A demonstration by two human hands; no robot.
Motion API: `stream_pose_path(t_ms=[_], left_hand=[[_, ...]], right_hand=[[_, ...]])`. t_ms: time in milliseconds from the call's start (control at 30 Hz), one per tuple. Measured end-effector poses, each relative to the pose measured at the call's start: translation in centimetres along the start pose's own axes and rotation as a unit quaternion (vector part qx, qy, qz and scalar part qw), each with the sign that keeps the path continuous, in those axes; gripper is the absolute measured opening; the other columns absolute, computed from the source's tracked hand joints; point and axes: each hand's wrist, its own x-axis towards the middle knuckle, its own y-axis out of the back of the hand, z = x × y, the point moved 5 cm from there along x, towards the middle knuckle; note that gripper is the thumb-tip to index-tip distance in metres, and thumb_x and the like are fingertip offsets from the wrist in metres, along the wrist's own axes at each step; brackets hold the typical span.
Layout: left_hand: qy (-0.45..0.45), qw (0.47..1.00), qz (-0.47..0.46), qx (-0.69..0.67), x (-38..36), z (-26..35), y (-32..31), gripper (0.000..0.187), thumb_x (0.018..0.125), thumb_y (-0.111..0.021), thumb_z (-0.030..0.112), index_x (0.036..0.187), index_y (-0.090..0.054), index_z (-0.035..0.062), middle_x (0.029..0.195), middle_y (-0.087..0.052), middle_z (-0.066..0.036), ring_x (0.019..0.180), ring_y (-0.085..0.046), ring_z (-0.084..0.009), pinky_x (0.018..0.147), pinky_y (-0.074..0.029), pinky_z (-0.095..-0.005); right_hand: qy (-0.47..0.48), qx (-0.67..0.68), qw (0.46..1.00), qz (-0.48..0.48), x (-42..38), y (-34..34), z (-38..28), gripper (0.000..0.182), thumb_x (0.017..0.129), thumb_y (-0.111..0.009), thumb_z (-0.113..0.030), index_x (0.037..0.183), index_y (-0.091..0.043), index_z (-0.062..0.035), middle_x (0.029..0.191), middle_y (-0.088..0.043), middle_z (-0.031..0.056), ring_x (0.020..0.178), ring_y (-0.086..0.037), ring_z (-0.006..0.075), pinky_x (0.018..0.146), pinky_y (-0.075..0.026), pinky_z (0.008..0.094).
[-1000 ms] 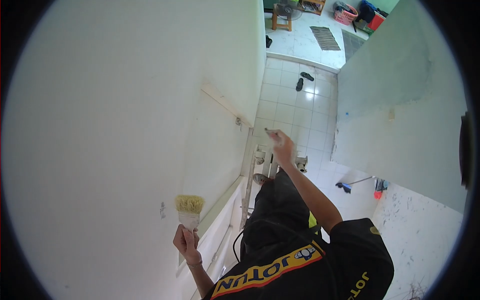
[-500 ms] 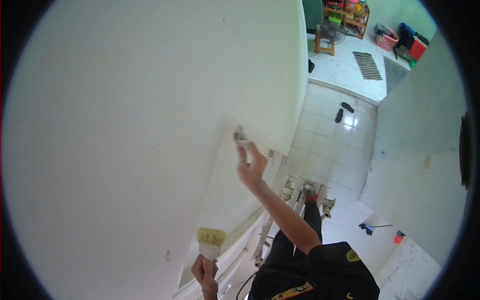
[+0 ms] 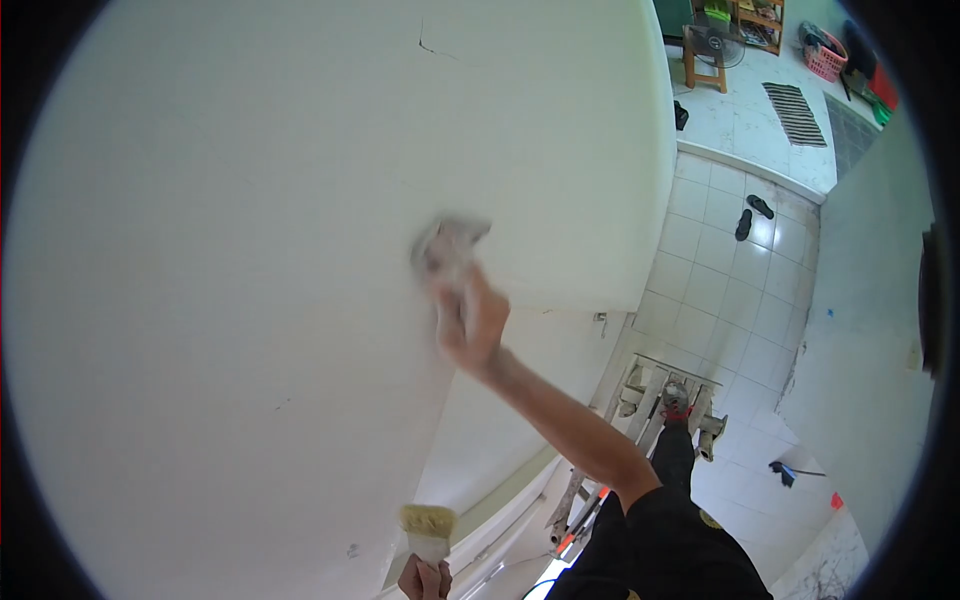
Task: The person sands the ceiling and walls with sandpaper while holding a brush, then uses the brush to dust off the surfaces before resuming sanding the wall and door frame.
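Observation:
My left hand (image 3: pixel 426 578), low in the view, is closed around the handle of a wide paint brush (image 3: pixel 428 522) with pale yellow bristles pointing up. My right hand (image 3: pixel 472 315) reaches out across a white painted wall surface (image 3: pixel 250 250). Its fingers pinch a pale greyish folded sheet (image 3: pixel 445 245) against or close to that surface. Motion blurs the sheet, so whether it is sandpaper or cloth cannot be made out. A thin dark crack (image 3: pixel 428 48) runs above the right hand, and a small grey mark (image 3: pixel 352 550) is left of the brush.
One foot (image 3: pixel 676 398) stands on a narrow raised platform (image 3: pixel 650 375) high above the tiled floor (image 3: pixel 735 285). Below lie black sandals (image 3: pixel 744 224) and a striped mat (image 3: pixel 795 114). Farther off are a fan (image 3: pixel 715 44) on a wooden stool and a pink basket (image 3: pixel 824 58).
My right hand has moved left with the sheet along the white surface. The brush in my left hand sits lower in view. The background has shifted right as the camera turned.

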Motion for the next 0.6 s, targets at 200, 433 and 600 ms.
stream_pose_path(t_ms=[200, 433, 600], left_hand=[[-0.019, 0.999, -0.011, -0.041, 0.3, 1.4, -2.0, 0.033, 0.101, -0.052, 0.03, 0.079, -0.052, 0.0061, 0.058, -0.035, 0.006, 0.043, -0.025, -0.0021, 0.039, -0.019, -0.0217], [-0.032, 0.999, -0.034, -0.025, -0.2, 1.2, -3.6, 0.032, 0.103, -0.047, 0.028, 0.082, -0.054, 0.0041, 0.058, -0.035, 0.006, 0.043, -0.024, -0.0017, 0.04, -0.018, -0.0221], [-0.051, 0.997, -0.058, -0.03, -0.3, 1.4, -4.0, 0.032, 0.104, -0.046, 0.028, 0.085, -0.055, 0.0037, 0.058, -0.036, 0.006, 0.043, -0.024, -0.0018, 0.04, -0.018, -0.0221]], right_hand=[[0.072, -0.042, 0.995, -0.052, -3.8, 2.6, 1.6, 0.008, 0.085, -0.057, 0.006, 0.09, -0.058, -0.0002, 0.086, -0.069, 0.0178, 0.081, -0.069, 0.0371, 0.073, -0.054, 0.0373], [-0.013, -0.051, 0.997, -0.058, -2.5, -1.1, -0.2, 0.013, 0.081, -0.058, 0.007, 0.092, -0.059, -0.0008, 0.099, -0.068, 0.0194, 0.097, -0.067, 0.0363, 0.078, -0.054, 0.0413], [0.127, 0.056, 0.967, -0.216, -4.9, 1.9, -0.1, 0.017, 0.078, -0.056, 0.011, 0.088, -0.058, -0.0015, 0.115, -0.066, 0.0213, 0.114, -0.063, 0.0356, 0.095, -0.049, 0.0446]])
